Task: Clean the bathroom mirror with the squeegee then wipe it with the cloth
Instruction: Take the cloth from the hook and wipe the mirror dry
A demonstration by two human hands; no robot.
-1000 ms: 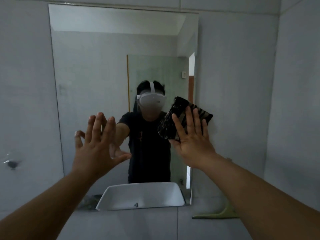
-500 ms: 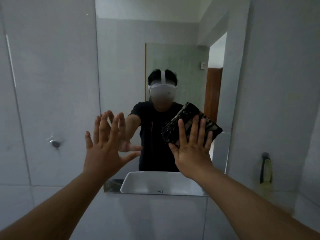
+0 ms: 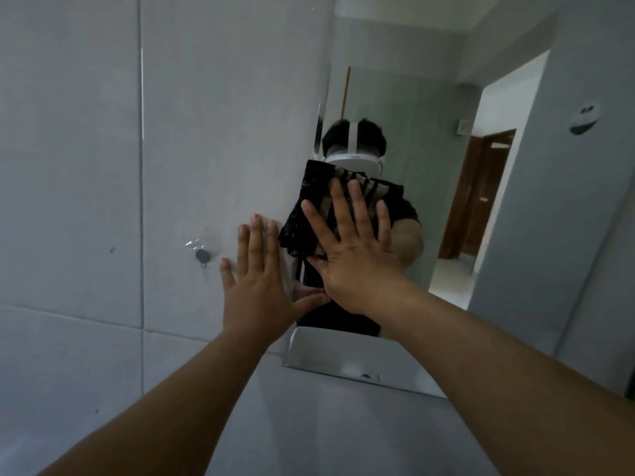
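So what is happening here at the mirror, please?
A person is wiping the bathroom mirror. The right hand, fingers spread flat, presses a dark striped cloth against the glass near its left edge. The left hand is open and empty, its palm toward the tiled wall just beside the mirror; I cannot tell if it touches. No squeegee is in view, so this looks like the cloth stage of the cleaning.
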